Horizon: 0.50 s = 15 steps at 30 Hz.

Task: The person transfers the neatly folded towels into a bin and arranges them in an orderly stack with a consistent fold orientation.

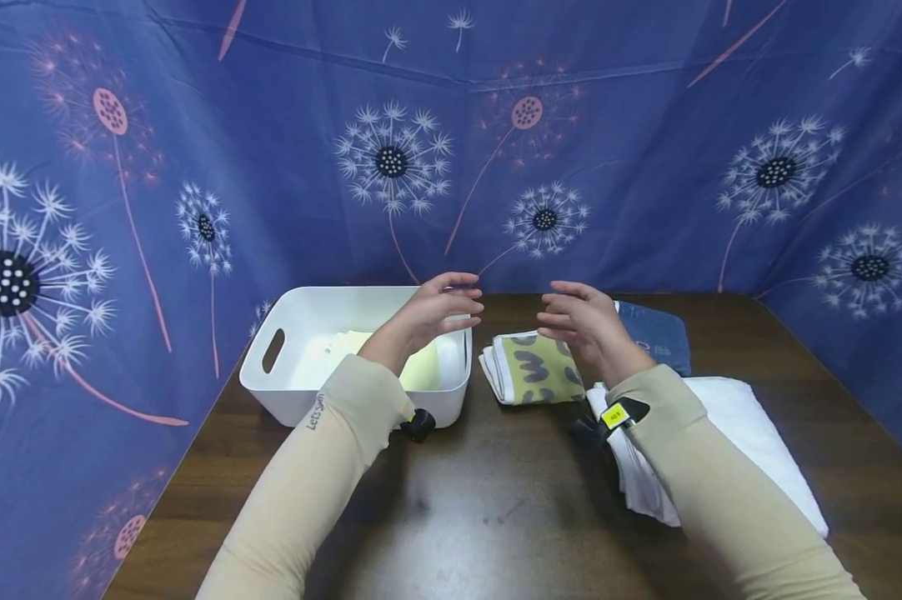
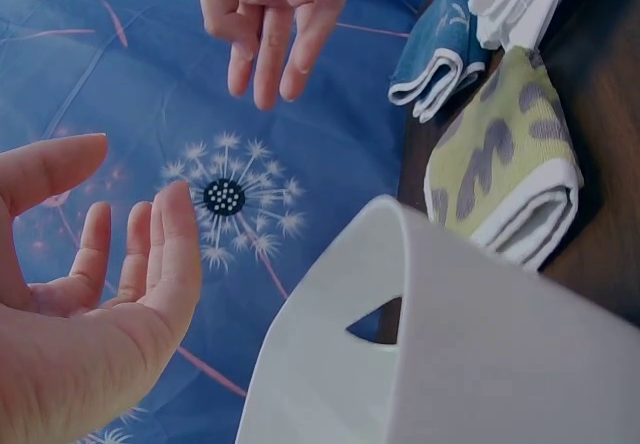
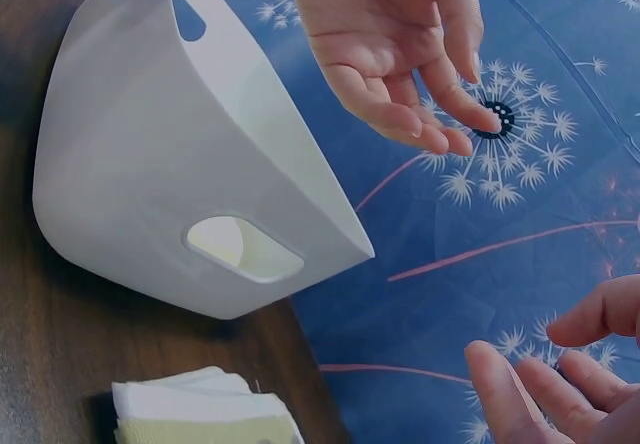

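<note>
Left hand (image 1: 426, 317) and right hand (image 1: 586, 321) hover empty, fingers relaxed; a low sweep could unfold the yellow-grey folded cloth (image 1: 537, 368) beside the white rectangular plastic bin (image 1: 289, 404)

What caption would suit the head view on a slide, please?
Empty left hand and right hand above a table bearing a white bin and folded cloths.

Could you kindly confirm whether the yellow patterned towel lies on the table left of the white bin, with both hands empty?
Not quite: in the head view, the yellow patterned towel lies on the table to the right of the white bin; the left hand and right hand are empty.
</note>
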Motion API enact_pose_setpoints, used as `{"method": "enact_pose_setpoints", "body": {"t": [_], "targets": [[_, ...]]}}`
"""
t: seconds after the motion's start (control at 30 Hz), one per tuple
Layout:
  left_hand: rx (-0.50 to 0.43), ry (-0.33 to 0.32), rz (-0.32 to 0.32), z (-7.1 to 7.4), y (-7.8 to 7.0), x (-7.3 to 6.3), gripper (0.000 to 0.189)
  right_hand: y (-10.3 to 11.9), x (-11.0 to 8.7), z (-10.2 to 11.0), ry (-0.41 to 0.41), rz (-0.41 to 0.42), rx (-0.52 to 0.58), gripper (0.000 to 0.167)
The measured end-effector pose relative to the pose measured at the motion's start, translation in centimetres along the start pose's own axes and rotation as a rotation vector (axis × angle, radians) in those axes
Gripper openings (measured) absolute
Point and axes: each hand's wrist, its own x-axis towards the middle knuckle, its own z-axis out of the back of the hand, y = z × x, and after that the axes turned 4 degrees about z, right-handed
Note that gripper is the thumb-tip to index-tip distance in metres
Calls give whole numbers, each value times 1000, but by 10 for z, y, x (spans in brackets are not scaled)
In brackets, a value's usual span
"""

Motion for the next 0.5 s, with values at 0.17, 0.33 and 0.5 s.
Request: {"method": "enact_pose_setpoints", "body": {"t": [0.17,0.33,0.5], "targets": [[13,10,-4,-13,-1,4,44,1,3,5,-28,-9,-11,52],[19,1,4,-25,0,6,43,1,4,7,-38,-13,-29,52],[26,0,24,-34,5,12,44,2,2,13,-45,-12,-34,53]]}}
